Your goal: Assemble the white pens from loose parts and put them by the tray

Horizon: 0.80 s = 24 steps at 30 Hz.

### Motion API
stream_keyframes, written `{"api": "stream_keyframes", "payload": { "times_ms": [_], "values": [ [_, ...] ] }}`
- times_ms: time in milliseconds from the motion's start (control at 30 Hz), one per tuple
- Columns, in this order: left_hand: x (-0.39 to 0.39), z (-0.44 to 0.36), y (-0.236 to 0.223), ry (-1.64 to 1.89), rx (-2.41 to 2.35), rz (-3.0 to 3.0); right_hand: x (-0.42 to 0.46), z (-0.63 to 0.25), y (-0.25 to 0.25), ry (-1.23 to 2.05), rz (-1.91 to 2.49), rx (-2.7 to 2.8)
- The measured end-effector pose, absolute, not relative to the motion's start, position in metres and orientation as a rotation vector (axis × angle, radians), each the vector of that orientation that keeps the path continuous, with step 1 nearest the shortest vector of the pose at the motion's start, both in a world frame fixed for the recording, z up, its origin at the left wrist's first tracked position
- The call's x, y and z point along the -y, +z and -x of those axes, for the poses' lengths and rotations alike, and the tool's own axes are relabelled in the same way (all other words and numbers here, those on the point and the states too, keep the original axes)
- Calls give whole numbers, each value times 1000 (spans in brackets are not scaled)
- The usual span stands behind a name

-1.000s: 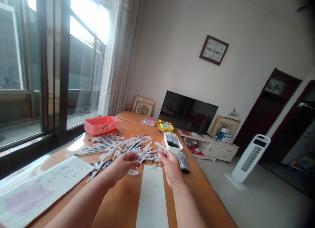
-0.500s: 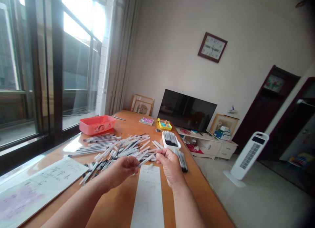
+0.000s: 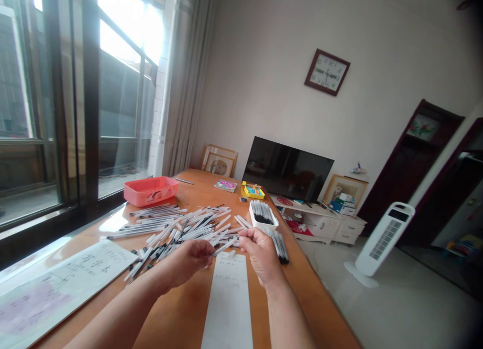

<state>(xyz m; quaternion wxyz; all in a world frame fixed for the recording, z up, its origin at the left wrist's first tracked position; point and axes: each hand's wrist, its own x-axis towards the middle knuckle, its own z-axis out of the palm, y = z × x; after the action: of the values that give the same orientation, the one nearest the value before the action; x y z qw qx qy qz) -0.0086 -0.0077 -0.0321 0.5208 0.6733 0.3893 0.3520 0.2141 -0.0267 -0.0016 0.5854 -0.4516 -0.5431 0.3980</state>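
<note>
Left hand (image 3: 192, 260) lowered — slightly, pinching pen (image 3: 225, 247)

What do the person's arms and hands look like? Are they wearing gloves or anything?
No gloves! The left hand and right hand are bare, and so are the left forearm and right forearm. No sleeves, watch or bracelet show. The upper arms are out of view.

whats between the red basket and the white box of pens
A loose spread of pens lies on the table between the red basket and the white box, as the head view shows.
</note>
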Motion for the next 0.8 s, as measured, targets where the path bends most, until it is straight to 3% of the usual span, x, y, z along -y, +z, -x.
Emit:
{"api": "stream_keyframes", "payload": {
  "times_ms": [800],
  "values": [
    [5, 7, -40, 798, -855, -1600, 27, -226, -8, 1127, 1029, 1324]
  ]
}}
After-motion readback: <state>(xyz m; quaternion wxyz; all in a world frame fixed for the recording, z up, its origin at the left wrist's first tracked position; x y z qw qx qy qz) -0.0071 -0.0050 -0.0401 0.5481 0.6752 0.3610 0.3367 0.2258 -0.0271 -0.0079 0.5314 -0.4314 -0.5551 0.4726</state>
